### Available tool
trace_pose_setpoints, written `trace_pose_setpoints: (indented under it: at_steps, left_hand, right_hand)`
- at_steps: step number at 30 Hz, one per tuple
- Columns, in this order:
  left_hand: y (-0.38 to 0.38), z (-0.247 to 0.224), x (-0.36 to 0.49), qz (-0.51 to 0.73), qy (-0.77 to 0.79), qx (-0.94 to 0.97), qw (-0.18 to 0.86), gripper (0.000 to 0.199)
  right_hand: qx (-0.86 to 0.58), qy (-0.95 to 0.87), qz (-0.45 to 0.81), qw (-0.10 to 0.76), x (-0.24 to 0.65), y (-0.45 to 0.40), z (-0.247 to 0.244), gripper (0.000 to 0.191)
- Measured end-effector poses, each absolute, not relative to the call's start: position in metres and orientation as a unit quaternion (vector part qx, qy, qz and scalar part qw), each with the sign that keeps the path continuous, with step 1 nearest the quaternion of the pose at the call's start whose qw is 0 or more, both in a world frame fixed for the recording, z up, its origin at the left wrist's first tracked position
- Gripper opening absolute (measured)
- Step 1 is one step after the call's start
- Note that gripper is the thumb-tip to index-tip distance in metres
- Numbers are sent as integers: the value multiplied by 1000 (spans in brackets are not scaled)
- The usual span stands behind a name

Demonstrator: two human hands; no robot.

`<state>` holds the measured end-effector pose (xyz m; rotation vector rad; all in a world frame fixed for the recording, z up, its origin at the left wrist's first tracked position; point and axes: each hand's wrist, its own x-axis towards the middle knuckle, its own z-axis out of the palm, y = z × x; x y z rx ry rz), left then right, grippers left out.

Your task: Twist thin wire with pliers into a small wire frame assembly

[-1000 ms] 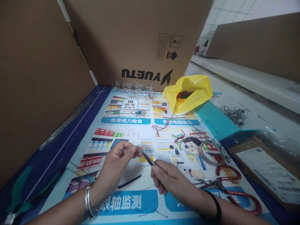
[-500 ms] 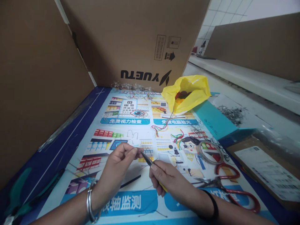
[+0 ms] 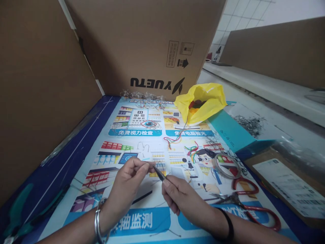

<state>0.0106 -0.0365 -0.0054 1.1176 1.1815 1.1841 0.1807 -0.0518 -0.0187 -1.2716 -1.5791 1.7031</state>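
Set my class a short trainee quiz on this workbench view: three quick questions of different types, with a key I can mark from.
1. Multiple choice. What does the right hand hold?
A) a yellow bag
B) a dark, pointed metal tool
C) a paper cup

2. True or false? The red-handled scissors are held in neither hand.

3. Fill the gap with left or right. A silvery bangle circles the ____ wrist.

Key: 1. B; 2. True; 3. left.
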Motion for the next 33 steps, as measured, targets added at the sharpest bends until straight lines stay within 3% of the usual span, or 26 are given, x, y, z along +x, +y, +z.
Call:
trace_pose_setpoints:
  at_steps: [6,13,24,29,33]
  left_hand:
    - [-35,-8,8,507,465,469,554,12]
    - [-32,0,3,475,464,489,566,13]
    - [-30,1,-1,442,432,472,629,14]
    - [-30,2,2,456,477,484,575,13]
    - [-28,2,2,471,510,483,534,14]
  right_hand:
    - [-458,-599,615,230,181,-52,-18,44]
    - [-464,-696,508,207,188,-48,-24,32]
    - [-455,-766,416,180,191,-44,-13,31]
    - [-461,-751,444,164,192,-42,-11,30]
    - [-480,-795,343,139,197,-43,-6,26]
